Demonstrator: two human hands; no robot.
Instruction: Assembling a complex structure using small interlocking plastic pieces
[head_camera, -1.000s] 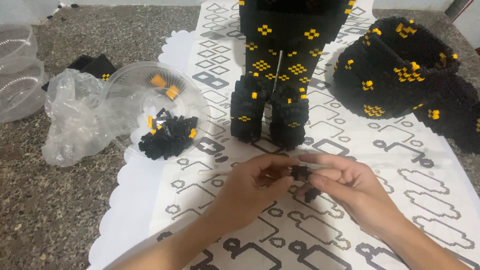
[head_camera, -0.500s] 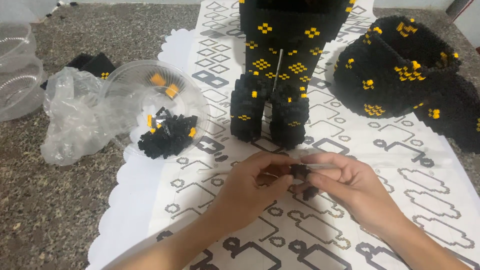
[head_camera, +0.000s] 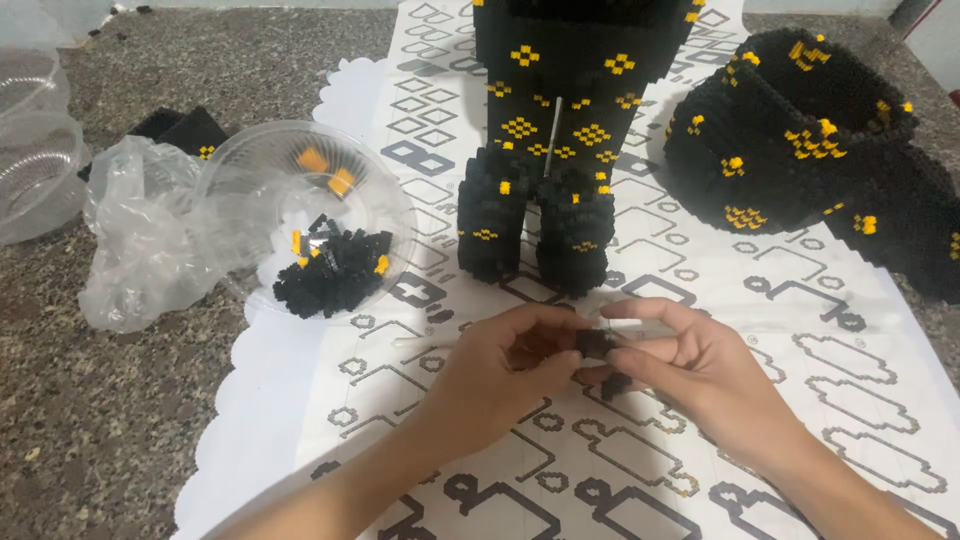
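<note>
now both hands meet low over the white printed mat (head_camera: 300, 420): the left hand (head_camera: 500, 375) and right hand (head_camera: 700, 375) pinch a small black block piece (head_camera: 598, 343) between fingertips, touching each other. just beyond stands the tall black-and-yellow block figure (head_camera: 560, 150). left of it a clear bowl (head_camera: 250, 160) of loose black bricks (head_camera: 330, 275) overlaps the mat's scalloped edge, a crumpled clear bag (head_camera: 140, 250) beside it on the speckled table (head_camera: 100, 430). open mat lies near the wrists.

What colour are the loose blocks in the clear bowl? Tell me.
Mostly black blocks, a few orange, in the clear bowl; head view.
</note>
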